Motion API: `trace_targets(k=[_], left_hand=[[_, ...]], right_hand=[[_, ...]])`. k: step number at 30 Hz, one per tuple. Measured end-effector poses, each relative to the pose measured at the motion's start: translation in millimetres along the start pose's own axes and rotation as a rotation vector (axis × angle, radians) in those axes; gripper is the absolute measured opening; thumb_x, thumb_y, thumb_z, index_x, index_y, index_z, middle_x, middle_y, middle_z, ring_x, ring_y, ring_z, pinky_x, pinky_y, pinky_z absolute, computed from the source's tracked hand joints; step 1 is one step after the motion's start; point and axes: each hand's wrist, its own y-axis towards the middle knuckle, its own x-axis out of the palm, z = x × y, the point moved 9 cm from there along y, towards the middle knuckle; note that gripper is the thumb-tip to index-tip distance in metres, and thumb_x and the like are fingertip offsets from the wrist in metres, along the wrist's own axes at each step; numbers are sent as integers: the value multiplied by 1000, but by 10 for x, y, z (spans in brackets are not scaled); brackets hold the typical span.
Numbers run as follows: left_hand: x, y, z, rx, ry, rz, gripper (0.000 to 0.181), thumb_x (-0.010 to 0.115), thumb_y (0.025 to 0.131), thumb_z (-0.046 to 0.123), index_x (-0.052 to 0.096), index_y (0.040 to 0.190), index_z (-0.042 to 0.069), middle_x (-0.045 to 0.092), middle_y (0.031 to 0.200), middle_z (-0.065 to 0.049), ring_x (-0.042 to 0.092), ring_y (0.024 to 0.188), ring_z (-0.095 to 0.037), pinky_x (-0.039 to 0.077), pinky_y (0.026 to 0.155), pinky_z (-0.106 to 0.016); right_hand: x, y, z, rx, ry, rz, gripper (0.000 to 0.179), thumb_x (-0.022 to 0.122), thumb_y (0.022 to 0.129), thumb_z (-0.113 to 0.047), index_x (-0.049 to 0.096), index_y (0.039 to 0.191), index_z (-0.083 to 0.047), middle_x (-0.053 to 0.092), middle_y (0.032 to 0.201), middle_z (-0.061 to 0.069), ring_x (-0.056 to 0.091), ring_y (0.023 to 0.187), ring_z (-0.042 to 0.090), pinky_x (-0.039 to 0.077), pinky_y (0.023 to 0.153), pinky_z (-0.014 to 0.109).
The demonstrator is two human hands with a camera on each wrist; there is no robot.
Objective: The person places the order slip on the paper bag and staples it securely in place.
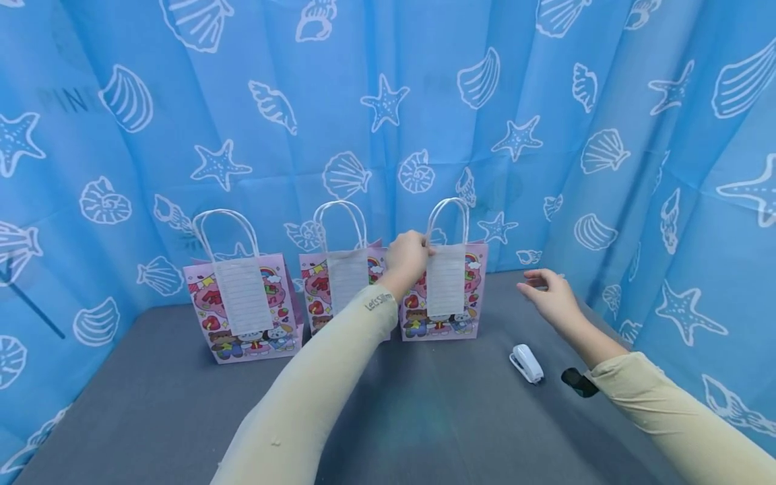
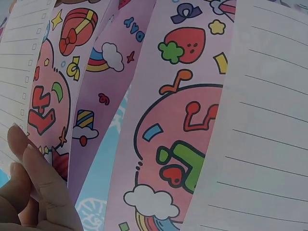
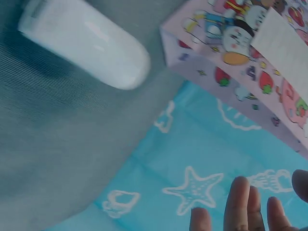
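Three pink gift bags with cartoon animals and white cord handles stand side by side: a left bag (image 1: 197, 286), a middle bag (image 1: 315, 296) and a right bag (image 1: 479, 283). Each has a lined white sheet on its front. My left hand (image 1: 407, 259) reaches to the right bag and pinches the top left corner of its lined sheet (image 1: 445, 283). In the left wrist view the fingertips (image 2: 17, 139) lie at that sheet's edge. My right hand (image 1: 548, 296) hovers right of the bags, fingers loosely bent and holding nothing. A white stapler (image 1: 526, 364) lies below it on the table.
Behind the bags hangs a blue curtain (image 1: 339, 101) with white shells and starfish, reaching down to the back of the grey table (image 1: 448, 411). A small dark object (image 1: 578, 382) shows beside the right sleeve. My left forearm crosses in front of the middle bag.
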Motion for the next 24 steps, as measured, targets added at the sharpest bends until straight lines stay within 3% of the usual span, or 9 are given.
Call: trace_targets(k=[5, 10, 16, 24], left_hand=[[-4, -18, 18, 19, 34, -3, 20, 60, 97, 27, 75, 107, 18, 73, 102, 2, 66, 79, -17, 47, 58, -26], [-19, -41, 28, 30, 56, -4, 20, 59, 98, 26, 75, 108, 17, 73, 102, 2, 66, 77, -17, 46, 56, -26], [-27, -45, 24, 21, 55, -5, 21, 60, 98, 26, 74, 111, 17, 72, 102, 1, 65, 75, -16, 46, 55, -25], [-8, -29, 9, 17, 47, 8, 21, 62, 95, 28, 75, 108, 17, 73, 101, 0, 66, 79, -17, 47, 60, -27]], right_hand=[[75, -176, 318, 123, 45, -90, 48, 49, 102, -22, 41, 134, 13, 53, 121, 32, 59, 104, 40, 50, 80, 46], [159, -328, 584, 293, 128, -177, 61, 50, 102, -34, 34, 142, 9, 47, 133, 31, 55, 113, 40, 48, 86, 52], [185, -383, 693, 361, 163, -211, 66, 52, 100, -37, 31, 144, 9, 43, 138, 32, 50, 120, 42, 48, 88, 51], [258, -479, 868, 493, 131, -309, 69, 57, 98, -34, 31, 137, 16, 38, 137, 38, 44, 122, 50, 42, 92, 61]])
